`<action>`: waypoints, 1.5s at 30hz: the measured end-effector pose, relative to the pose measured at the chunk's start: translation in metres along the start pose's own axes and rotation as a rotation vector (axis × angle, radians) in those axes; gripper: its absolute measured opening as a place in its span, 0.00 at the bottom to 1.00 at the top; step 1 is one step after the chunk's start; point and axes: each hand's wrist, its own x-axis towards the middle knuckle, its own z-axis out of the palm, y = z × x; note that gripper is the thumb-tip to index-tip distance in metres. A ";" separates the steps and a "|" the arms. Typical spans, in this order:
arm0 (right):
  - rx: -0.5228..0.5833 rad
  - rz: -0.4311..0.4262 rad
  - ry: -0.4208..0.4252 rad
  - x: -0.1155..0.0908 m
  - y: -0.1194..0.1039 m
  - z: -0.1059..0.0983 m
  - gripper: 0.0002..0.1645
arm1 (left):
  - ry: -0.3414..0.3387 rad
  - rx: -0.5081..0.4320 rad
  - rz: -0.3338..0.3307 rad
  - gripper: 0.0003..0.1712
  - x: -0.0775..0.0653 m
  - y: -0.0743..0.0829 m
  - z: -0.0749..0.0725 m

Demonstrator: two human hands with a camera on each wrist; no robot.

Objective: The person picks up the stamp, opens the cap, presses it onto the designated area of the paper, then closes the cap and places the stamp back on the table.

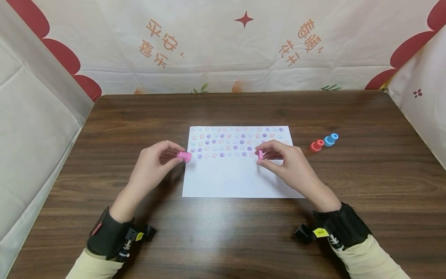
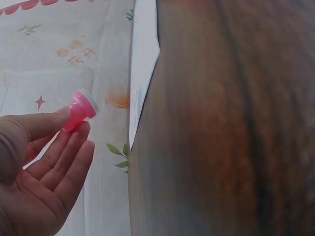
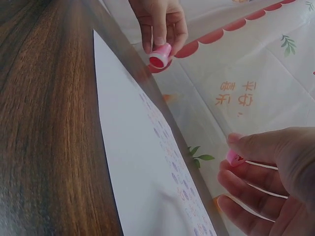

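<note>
My left hand [image 1: 150,163] pinches a small pink stamp [image 1: 184,156] between thumb and fingers, just over the left edge of a white sheet of paper [image 1: 223,179]. In the right wrist view the stamp's round red face [image 3: 157,61] shows, uncapped. Over the right part of the sheet, my right hand [image 1: 290,164] pinches a short pink cap [image 1: 260,154] by its sides, the other fingers spread loosely. Rows of small purple, red and blue prints [image 1: 223,141] fill the upper half of the paper; its lower half is plain white.
A red stamp [image 1: 316,145] and a blue stamp [image 1: 331,140] stand close together to the right of the paper on the brown wooden table [image 1: 216,236]. Behind the table hangs a patterned white cloth [image 1: 216,46], and more cloth lines both sides.
</note>
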 end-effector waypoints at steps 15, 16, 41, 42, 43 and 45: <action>-0.020 0.012 0.002 -0.002 0.000 -0.001 0.18 | -0.122 0.312 0.014 0.11 0.004 0.010 0.014; -0.019 0.011 0.000 -0.002 0.000 -0.001 0.18 | -0.131 0.328 0.013 0.11 0.004 0.012 0.014; -0.009 0.049 -0.031 -0.002 -0.005 -0.005 0.21 | -0.260 0.526 0.000 0.08 0.024 0.029 0.016; -0.007 0.047 -0.033 -0.002 -0.005 -0.005 0.21 | -0.269 0.532 -0.004 0.08 0.025 0.030 0.016; -0.007 0.044 -0.034 -0.002 -0.005 -0.005 0.21 | -0.278 0.535 -0.010 0.08 0.026 0.030 0.016; -0.006 0.041 -0.035 -0.002 -0.005 -0.004 0.21 | -0.289 0.535 -0.027 0.07 0.027 0.031 0.015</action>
